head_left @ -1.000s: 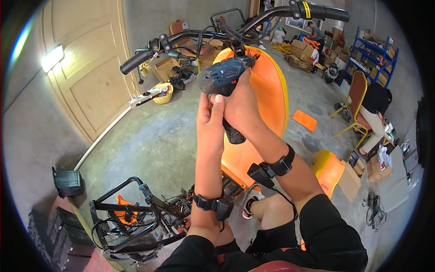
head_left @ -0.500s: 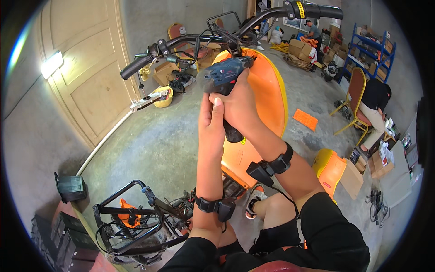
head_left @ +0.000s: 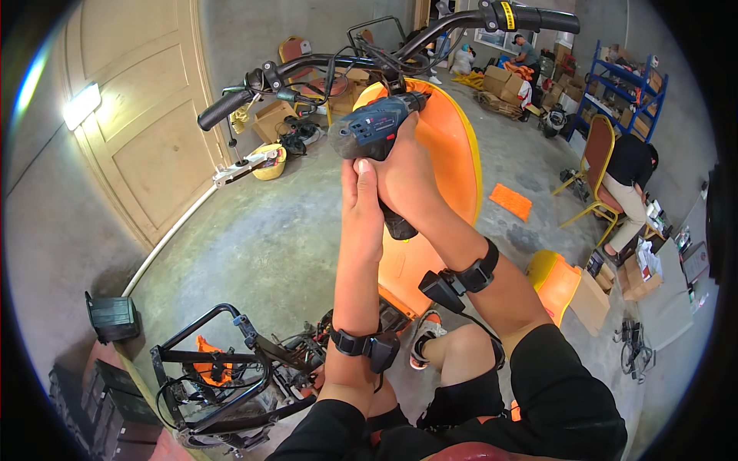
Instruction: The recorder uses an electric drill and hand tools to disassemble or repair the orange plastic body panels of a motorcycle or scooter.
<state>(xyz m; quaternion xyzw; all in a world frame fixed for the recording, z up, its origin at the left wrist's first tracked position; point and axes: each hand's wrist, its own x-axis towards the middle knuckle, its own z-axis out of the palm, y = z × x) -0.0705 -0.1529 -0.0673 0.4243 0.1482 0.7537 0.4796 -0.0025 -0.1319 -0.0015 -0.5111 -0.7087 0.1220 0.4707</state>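
Note:
A dark blue cordless drill (head_left: 372, 127) is held up in front of me, its chuck end pointing toward the far right against the upper part of an orange and yellow body panel (head_left: 455, 154). My right hand (head_left: 409, 170) is wrapped round its grip, whose lower end shows beneath the hand. Pressed against that hand and the drill's underside is my left hand (head_left: 360, 188), thumb up and fingers partly hidden. Just beyond, black handlebars (head_left: 430, 40) with rubber grips rise above the panel. Whatever lies at the drill's tip is hidden.
A black tubular frame (head_left: 192, 357) with wiring lies at lower left. Another orange and yellow panel (head_left: 557, 280) and an orange piece (head_left: 510, 202) are on the floor at right. Near a chair (head_left: 598, 157) one person bends over; another (head_left: 526, 54) is by cartons at the back.
The drill and both hands shift slightly left and nearer, still together. The surroundings slide a little left in the view.

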